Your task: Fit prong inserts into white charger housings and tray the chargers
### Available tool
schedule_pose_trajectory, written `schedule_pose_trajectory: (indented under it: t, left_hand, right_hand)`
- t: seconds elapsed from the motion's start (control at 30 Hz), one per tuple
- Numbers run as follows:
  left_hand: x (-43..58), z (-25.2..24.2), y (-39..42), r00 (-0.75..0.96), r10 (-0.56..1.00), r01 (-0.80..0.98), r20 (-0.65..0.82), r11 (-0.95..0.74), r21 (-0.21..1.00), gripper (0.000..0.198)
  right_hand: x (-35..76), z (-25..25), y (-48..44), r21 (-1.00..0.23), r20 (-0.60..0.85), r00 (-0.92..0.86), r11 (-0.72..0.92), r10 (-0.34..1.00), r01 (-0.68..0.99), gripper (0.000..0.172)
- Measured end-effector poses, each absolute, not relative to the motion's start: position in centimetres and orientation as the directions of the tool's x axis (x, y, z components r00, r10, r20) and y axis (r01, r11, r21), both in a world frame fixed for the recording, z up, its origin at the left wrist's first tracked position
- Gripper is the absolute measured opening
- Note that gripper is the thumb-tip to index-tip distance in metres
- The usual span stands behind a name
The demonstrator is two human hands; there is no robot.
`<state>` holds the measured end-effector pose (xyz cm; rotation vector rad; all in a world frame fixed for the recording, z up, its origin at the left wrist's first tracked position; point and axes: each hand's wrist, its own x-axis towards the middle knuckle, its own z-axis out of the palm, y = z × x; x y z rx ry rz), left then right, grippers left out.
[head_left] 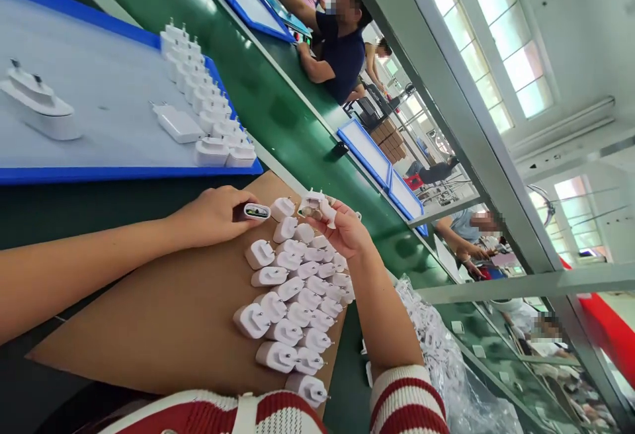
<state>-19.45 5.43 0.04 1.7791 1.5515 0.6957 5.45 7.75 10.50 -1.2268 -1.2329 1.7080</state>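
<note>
My left hand (218,216) is closed around a white charger housing (256,211), its open end turned toward the right with dark and green parts visible inside. Between the fingers and thumb of my right hand (344,225) is a white plug cover (315,206) with two metal pins; its inner side partly shows. Below both hands, many white plug chargers (297,288) stand grouped on a brown cardboard sheet (173,328), pins pointing mostly to the right. The two held pieces are apart from each other.
A blue-edged tray (99,173) on the left bears more white chargers (203,93). A green conveyor belt (278,116) runs diagonally beyond the cardboard. To the right lies a clear plastic bag (436,341) of white parts under a metal frame (446,110). Co-workers sit across the belt.
</note>
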Motion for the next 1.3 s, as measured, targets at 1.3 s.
schedule_pose_trajectory:
  t: [1.3]
  left_hand:
    - [-20.4, -1.0, 6.0, 0.267, 0.955, 0.554, 0.130, -0.262, 0.790, 0.026]
  right_hand:
    - [-2.2, 9.0, 8.5, -0.449, -0.018, -0.444, 0.390, 0.896, 0.804, 0.026]
